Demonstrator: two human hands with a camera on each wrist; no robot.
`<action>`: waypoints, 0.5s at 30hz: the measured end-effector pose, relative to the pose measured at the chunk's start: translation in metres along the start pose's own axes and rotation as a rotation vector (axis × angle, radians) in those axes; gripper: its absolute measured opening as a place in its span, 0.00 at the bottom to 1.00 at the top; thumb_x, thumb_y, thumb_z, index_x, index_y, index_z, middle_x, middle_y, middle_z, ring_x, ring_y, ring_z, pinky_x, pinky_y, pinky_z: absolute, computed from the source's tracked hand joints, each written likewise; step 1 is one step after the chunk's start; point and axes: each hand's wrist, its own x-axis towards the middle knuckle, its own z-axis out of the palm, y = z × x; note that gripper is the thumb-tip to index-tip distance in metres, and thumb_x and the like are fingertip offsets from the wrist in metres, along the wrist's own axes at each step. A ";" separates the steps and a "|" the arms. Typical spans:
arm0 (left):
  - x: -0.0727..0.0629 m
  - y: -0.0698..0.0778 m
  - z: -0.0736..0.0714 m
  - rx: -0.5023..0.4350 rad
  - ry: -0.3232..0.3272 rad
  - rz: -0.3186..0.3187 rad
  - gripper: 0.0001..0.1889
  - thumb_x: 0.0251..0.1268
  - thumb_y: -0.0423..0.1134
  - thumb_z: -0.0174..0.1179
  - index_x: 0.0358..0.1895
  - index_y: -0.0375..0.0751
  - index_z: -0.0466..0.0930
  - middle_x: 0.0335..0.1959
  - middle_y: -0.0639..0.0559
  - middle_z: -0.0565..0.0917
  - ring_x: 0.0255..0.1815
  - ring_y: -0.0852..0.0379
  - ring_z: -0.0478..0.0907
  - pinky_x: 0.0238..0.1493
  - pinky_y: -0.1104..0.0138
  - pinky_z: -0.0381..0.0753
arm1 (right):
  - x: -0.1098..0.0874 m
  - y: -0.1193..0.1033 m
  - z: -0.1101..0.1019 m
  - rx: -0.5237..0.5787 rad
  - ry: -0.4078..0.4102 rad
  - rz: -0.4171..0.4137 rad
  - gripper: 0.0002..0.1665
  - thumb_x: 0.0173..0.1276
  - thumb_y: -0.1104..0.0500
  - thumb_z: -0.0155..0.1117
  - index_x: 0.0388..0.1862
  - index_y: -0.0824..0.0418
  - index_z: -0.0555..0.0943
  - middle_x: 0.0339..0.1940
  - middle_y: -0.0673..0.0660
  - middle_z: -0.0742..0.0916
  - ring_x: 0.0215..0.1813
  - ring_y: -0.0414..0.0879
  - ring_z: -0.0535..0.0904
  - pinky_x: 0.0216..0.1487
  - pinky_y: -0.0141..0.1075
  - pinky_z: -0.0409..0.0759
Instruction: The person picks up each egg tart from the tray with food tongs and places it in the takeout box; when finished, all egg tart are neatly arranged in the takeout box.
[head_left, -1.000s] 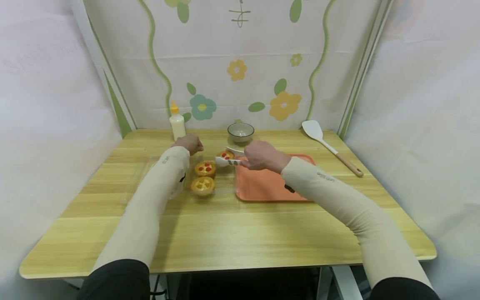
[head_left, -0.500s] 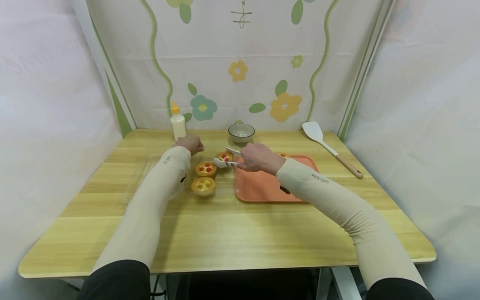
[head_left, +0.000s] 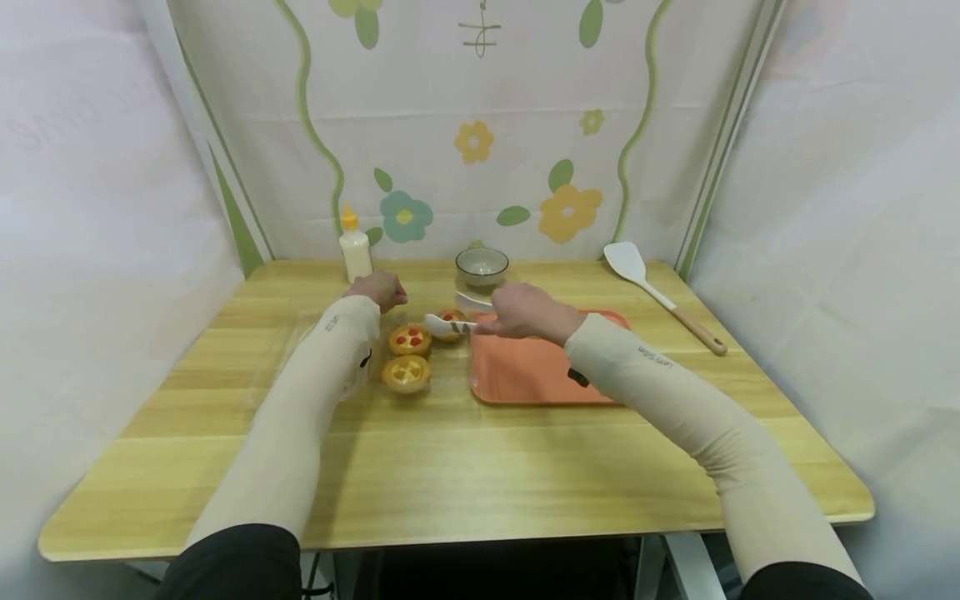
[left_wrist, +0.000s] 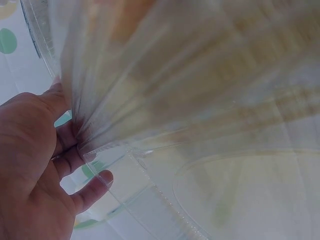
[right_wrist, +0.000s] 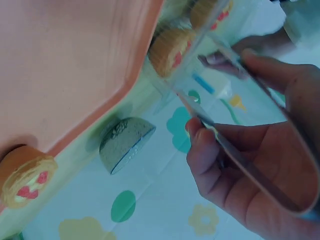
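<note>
My right hand (head_left: 527,312) grips a pair of tongs (right_wrist: 257,184). Their white tips are spread around the rear red-topped egg tart (head_left: 453,316) in a clear plastic container (right_wrist: 162,95). In front of it sit another red-topped tart (head_left: 409,340) and a yellow-topped one (head_left: 406,375). My left hand (head_left: 380,289) is at the container's back left; in the left wrist view its thumb and fingers pinch the edge of creased clear plastic (left_wrist: 145,85). One more red-topped tart (right_wrist: 29,182) lies at the tray's back edge, hidden by my right wrist in the head view.
An orange tray (head_left: 517,371) lies right of the container. Behind stand a glass bowl (head_left: 482,267) and a white squeeze bottle (head_left: 356,254) with a yellow cap. A white spatula (head_left: 660,296) with a wooden handle lies at the right. A patterned cloth wall closes the back.
The tongs' tips have shifted slightly about the rear tart. My right hand has moved a little left, then back right. The left hand keeps its place.
</note>
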 end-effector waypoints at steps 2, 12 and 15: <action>0.000 -0.001 0.000 0.002 -0.003 0.009 0.15 0.71 0.46 0.58 0.55 0.47 0.84 0.58 0.45 0.82 0.62 0.42 0.76 0.61 0.38 0.70 | -0.004 0.009 -0.003 0.053 0.024 0.026 0.29 0.67 0.35 0.59 0.21 0.56 0.74 0.18 0.52 0.75 0.22 0.45 0.70 0.25 0.38 0.71; -0.002 -0.002 -0.002 0.060 0.007 0.055 0.15 0.72 0.46 0.58 0.53 0.45 0.84 0.55 0.42 0.83 0.59 0.40 0.78 0.58 0.37 0.72 | -0.046 0.076 -0.007 0.105 0.105 0.141 0.31 0.64 0.36 0.64 0.15 0.57 0.69 0.14 0.49 0.67 0.18 0.43 0.61 0.20 0.36 0.63; -0.004 0.000 -0.002 0.057 0.010 0.063 0.15 0.72 0.46 0.58 0.53 0.44 0.84 0.55 0.42 0.84 0.58 0.40 0.78 0.58 0.38 0.73 | -0.060 0.099 0.000 0.086 0.106 0.176 0.31 0.64 0.36 0.63 0.15 0.57 0.70 0.15 0.50 0.70 0.18 0.44 0.64 0.20 0.37 0.65</action>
